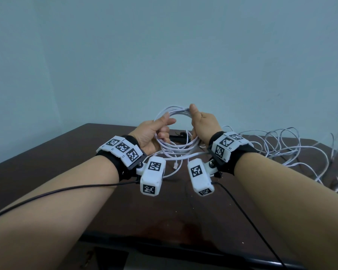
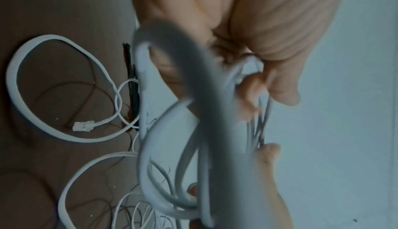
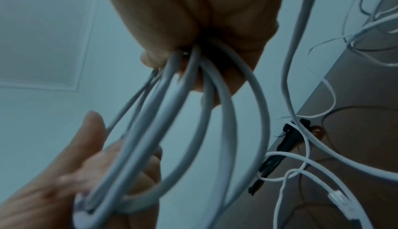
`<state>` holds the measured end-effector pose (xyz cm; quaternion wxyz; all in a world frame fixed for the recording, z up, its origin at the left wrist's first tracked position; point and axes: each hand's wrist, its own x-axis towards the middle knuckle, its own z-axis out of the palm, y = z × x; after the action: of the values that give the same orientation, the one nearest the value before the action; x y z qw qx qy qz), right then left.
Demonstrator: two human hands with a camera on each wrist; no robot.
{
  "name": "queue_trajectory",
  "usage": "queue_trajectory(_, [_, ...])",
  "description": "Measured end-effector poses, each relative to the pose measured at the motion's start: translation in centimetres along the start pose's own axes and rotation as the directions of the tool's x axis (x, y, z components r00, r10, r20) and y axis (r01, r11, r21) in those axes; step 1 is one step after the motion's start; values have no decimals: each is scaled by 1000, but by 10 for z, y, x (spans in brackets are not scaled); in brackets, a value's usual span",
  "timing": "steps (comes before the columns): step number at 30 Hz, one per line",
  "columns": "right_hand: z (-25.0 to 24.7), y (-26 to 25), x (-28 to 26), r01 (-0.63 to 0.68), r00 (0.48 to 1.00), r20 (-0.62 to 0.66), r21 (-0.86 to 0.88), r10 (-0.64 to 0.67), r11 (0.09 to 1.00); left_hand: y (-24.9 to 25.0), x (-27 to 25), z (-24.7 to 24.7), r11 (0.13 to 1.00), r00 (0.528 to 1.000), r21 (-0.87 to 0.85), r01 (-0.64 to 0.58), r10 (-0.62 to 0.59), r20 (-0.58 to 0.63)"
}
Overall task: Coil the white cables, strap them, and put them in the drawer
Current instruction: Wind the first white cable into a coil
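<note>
My right fingers (image 3: 215,86) are curled tight around one side of the coil (image 1: 176,148), thumb up along its top; my left fingers (image 1: 165,135) are curled round the opposite side, thumb pressed on the strands. The coil hangs in the air between both hands, above the table (image 1: 57,152), with several turns gathered. I judge the main risk to be the turns springing apart: if either hand (image 1: 203,123) loosens before a strap goes on, the stiff cable will likely unwind. The tail with its plug (image 1: 175,165) dangles below the coil and could snag. The loose cables (image 1: 281,145) lie tangled to the right; pulling may drag them along. The black straps (image 3: 277,154) lie on the table beyond the coil, so reaching one leaves a single hand (image 1: 152,133) holding.
</note>
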<state>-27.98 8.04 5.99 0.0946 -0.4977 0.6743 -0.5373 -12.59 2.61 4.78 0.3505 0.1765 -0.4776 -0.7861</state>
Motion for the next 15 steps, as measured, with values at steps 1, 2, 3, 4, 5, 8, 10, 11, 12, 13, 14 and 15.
queue_trajectory(1, [-1,-1,0,9,1000,-4,-16,-9,1000,0,-1,0,1000,1000,-20,13,-13,12])
queue_trajectory(2, [-1,-1,1,24,1000,-7,-40,-25,999,0,-2,1,998,999,-48,27,-26,23])
queue_trajectory(3, [-1,-2,1,40,999,-8,-66,-41,997,0,-3,2,996,999,-77,37,-35,34])
queue_trajectory(4, [0,-3,2,50,999,-5,-84,-50,995,1,-4,4,994,998,-105,43,-38,42])
queue_trajectory(5, [0,-5,1,50,999,-3,-85,-51,995,1,-4,6,990,998,-133,46,-40,45])
queue_trajectory(8, [-1,-7,-3,21,998,51,43,-23,999,3,-1,10,985,1000,-171,20,-23,-14])
queue_trajectory(10, [-4,-7,-8,-3,987,157,149,-20,989,6,4,10,987,994,-158,-36,19,-111])
queue_trajectory(11, [-5,-6,-10,-2,974,225,156,-34,988,7,6,9,985,986,-160,-70,44,-161])
queue_trajectory(12, [-6,-5,-11,15,955,290,139,-55,990,10,8,7,980,976,-167,-109,73,-205])
queue_trajectory(13, [-6,-2,-12,40,934,349,109,-76,993,12,10,5,973,964,-173,-149,104,-244])
queue_trajectory(14, [-5,1,-14,57,916,394,66,-79,996,15,11,3,966,951,-180,-188,134,-277])
queue_trajectory(15, [-5,4,-15,53,901,429,23,-58,998,18,12,2,957,939,-185,-223,160,-304])
